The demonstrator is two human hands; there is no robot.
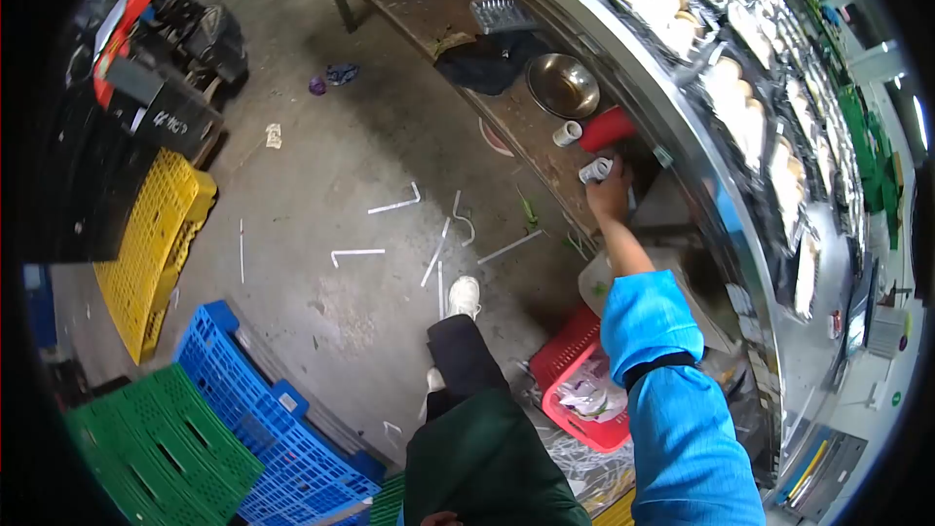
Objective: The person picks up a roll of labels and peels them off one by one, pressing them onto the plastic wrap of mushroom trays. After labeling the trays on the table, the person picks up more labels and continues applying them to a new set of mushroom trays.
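White with grey markings, a small roll (593, 171) sits at the front edge of a worn brown shelf (534, 148) below a metal-edged counter. Its long axis looks to slant from lower left to upper right in the view, one end pointing out toward the open floor and the other in toward the back of the shelf; the hand covers part of it, so which end is the front cannot be told.

The right hand (609, 197) reaches in from below, its fingers at the roll. The back of the hand hides the grip, so whether they are closed around it or only touching cannot be told. At the bottom edge of the view, a sliver of what seems to be the left hand (441, 520) shows; how wide its fingers stand cannot be told.

Just beyond the roll lie a second white roll (566, 134), on a similar slant, and a red cylinder (606, 129) beside it. Farther along the shelf come a shiny metal bowl (563, 86), a dark cloth (492, 61) and a clear plastic tray (499, 15).

Below the hand, a red basket (551, 349) holds crumpled plastic. White strips (435, 253) are scattered over the concrete floor (321, 195), with yellow (151, 253), blue (229, 360) and green pallets (161, 448) at the far side.
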